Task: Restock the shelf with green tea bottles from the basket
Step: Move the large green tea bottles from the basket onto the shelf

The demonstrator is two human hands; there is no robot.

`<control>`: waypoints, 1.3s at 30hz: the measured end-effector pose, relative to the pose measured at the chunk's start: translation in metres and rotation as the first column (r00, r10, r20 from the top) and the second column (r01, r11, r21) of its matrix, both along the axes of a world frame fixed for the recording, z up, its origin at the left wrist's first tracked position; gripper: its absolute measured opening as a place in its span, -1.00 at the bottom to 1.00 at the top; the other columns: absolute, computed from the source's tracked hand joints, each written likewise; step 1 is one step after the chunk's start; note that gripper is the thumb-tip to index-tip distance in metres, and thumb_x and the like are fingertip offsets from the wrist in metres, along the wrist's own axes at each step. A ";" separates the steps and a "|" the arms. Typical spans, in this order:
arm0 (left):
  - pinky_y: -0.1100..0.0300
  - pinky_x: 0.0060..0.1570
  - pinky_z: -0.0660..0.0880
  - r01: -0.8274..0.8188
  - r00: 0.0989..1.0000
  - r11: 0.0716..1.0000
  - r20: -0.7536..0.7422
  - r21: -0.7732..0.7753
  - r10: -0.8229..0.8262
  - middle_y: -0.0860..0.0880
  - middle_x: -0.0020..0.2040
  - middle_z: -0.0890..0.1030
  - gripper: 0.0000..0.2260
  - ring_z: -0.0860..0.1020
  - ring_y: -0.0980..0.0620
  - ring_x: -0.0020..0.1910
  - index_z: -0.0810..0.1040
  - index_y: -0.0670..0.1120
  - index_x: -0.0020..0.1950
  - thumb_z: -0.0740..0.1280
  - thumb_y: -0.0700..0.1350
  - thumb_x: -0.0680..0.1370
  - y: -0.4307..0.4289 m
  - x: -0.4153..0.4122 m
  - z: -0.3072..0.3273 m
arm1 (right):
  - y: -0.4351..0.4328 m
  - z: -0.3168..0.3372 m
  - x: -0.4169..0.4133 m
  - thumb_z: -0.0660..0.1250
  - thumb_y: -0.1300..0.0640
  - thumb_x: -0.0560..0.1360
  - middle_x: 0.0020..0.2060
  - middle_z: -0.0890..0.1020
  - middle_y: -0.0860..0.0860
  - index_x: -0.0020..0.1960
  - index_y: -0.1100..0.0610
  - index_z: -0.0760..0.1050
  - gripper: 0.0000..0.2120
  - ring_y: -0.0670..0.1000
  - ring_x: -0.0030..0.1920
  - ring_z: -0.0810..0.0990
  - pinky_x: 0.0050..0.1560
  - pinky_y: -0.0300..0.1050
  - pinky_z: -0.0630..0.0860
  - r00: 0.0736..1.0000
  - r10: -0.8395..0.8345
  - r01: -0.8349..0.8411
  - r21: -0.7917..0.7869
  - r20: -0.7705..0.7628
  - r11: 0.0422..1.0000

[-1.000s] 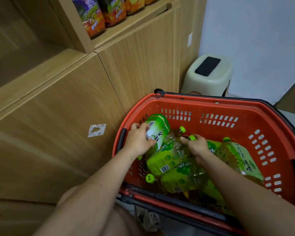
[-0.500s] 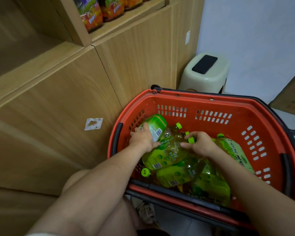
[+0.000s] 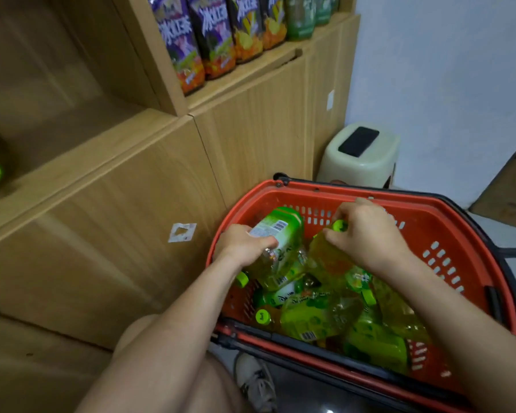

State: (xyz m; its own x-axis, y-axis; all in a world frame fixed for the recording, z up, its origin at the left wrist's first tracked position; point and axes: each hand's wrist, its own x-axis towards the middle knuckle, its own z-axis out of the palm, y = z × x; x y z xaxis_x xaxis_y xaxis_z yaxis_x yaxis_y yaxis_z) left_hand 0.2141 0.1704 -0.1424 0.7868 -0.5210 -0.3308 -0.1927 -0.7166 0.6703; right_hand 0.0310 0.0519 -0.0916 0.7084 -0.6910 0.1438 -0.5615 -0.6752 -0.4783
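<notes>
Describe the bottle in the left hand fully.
The bottle is clear plastic with yellow-green tea and a green label bearing a white barcode panel. It is tilted, base up and away, neck toward the person. The left hand grips its middle. It is inside the red basket, its low end among other bottles, beside a second bottle that the right hand pinches at its top. A green cap under the wrist may be its own.

Left hand (image 3: 245, 247) has raised its green tea bottle (image 3: 280, 234) off the pile (image 3: 325, 317), with the base now tilted up toward the far side. Right hand (image 3: 370, 234) has shifted far and draws a second bottle (image 3: 325, 260) up by its neck.
</notes>
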 end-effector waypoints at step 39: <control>-0.22 0.43 -0.06 -0.045 0.515 0.979 0.844 0.199 -0.148 0.04 0.56 0.02 -0.14 0.00 0.02 0.53 -0.28 0.29 0.47 0.32 0.14 0.44 0.197 0.089 0.212 | 0.142 0.173 0.198 0.38 0.07 0.48 -0.18 0.51 0.08 -0.09 0.15 0.57 -0.86 -0.03 -0.22 0.45 -0.17 -0.29 0.30 0.445 0.220 -0.190 -0.148 0.868 0.971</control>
